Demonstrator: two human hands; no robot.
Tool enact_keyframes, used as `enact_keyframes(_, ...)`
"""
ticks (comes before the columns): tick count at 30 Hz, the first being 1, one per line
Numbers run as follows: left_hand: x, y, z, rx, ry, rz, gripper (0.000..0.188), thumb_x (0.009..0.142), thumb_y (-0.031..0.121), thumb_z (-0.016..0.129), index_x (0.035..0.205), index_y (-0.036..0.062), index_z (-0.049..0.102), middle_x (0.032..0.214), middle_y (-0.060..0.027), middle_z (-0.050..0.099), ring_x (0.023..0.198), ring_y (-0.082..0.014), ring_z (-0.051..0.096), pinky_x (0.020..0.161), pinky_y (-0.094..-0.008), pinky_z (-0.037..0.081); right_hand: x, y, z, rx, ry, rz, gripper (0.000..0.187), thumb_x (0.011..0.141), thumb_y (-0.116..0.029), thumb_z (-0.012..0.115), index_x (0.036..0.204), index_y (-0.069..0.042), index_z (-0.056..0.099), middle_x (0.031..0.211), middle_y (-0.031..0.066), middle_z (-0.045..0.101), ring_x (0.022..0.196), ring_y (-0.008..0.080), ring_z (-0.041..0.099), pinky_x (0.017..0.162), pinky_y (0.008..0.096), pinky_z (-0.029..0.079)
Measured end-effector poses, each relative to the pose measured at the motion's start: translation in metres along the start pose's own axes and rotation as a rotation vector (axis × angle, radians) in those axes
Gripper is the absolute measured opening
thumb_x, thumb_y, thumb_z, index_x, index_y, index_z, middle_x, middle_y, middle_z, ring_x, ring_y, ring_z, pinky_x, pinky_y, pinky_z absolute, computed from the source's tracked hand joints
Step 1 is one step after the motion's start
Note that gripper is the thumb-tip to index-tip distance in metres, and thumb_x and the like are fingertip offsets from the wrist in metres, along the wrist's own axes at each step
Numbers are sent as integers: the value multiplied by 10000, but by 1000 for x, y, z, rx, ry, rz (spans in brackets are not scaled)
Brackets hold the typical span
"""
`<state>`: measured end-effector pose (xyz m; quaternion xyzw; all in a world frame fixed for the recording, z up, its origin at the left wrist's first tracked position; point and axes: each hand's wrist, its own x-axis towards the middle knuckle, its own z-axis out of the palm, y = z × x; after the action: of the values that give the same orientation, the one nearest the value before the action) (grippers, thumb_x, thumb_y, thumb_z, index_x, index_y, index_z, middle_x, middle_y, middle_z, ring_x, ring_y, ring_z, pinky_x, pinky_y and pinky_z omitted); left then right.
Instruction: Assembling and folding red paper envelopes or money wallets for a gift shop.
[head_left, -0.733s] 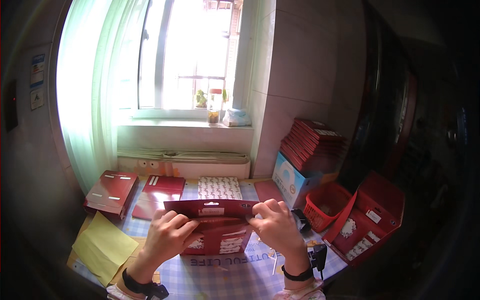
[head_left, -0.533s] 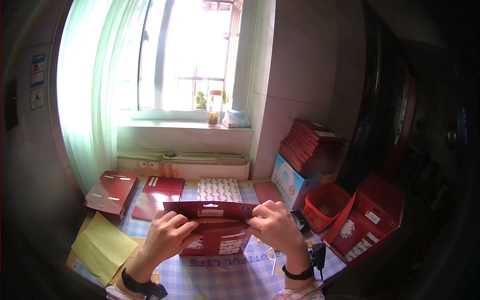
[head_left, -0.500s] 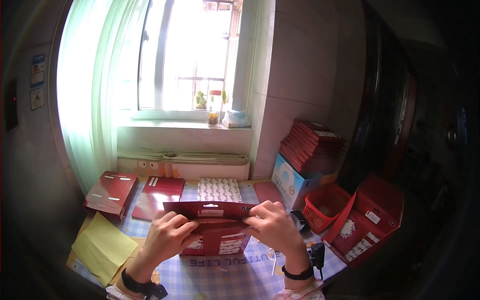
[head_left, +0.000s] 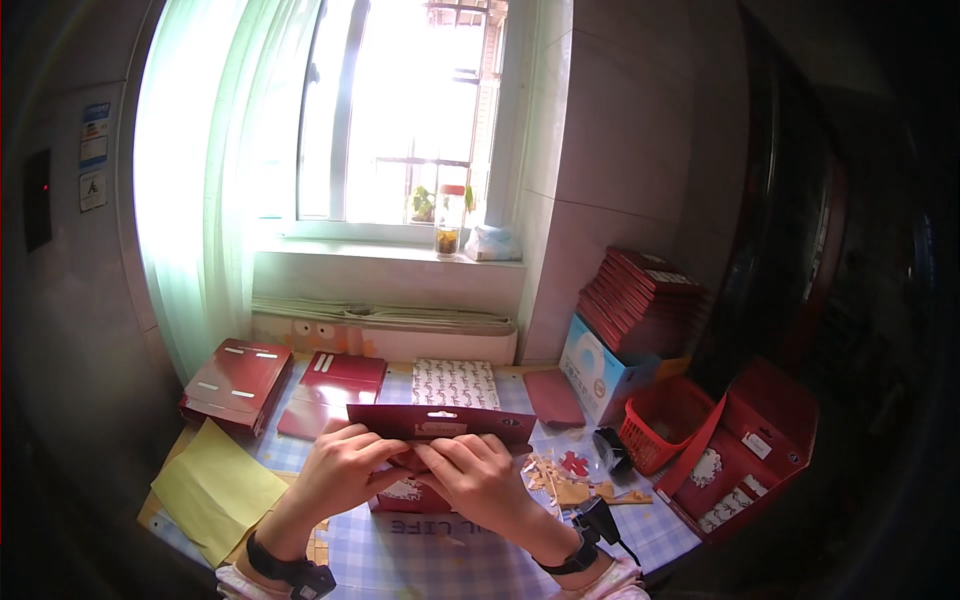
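Observation:
A dark red cardboard box with white patterned patches stands on the checked tablecloth in front of me. Its upright back flap has a hang hole and rises behind my fingers. My left hand is closed on the box's upper edge at its left side. Close beside it, my right hand has its fingers bent over the same edge near the middle. The two hands' fingertips almost meet there and hide most of the opening. Both wrists wear black bands.
To the right lie cardboard scraps, a red plastic basket and another red box. Stacked red folders top a blue-white carton. Yellow paper lies left, near a red box stack. A patterned white card lies behind.
My right hand has slid left along the box's upper edge, from its right corner to beside my left hand. The scraps at right have come into sight. The whole view has shifted slightly.

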<state>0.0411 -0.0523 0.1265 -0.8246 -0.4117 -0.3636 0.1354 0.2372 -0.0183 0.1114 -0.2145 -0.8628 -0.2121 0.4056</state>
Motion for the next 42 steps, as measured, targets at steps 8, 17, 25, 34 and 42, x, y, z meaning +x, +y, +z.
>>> enact_keyframes(8,2,8,13,-274,142,-69,275,717,103,702,957,90,569,778,-20,646,776,-225,609,694,-329,446,-2,3,3,92,76,4,306,706,-178,721,986,-93,632,863,-13,614,744,144,584,677,289,420)
enact_keyframes(17,1,6,6,-216,37,-44,226,717,131,712,908,89,600,836,-39,624,771,-215,609,700,-330,467,-2,5,2,91,120,-10,277,681,-163,740,942,-100,670,824,-24,645,683,118,599,657,265,408)
enact_keyframes(25,0,6,4,-5,28,30,231,706,198,729,889,106,622,829,-6,579,757,-188,596,693,-318,457,-2,5,4,120,123,34,261,677,-164,742,918,-92,671,822,-4,662,699,121,618,677,275,408)
enact_keyframes(34,-2,-1,1,-163,23,-12,308,699,148,731,979,114,607,889,-15,601,817,-223,569,751,-345,442,-3,-2,5,165,97,62,263,718,-164,722,955,-119,617,767,-27,622,684,131,585,693,315,360)
enact_keyframes(42,-33,-18,-2,-266,356,-316,516,617,178,805,1058,86,553,1138,-122,493,1041,-304,462,870,-407,396,-2,5,-2,236,32,45,231,740,-157,705,956,-149,623,761,-38,617,688,129,577,739,314,349)
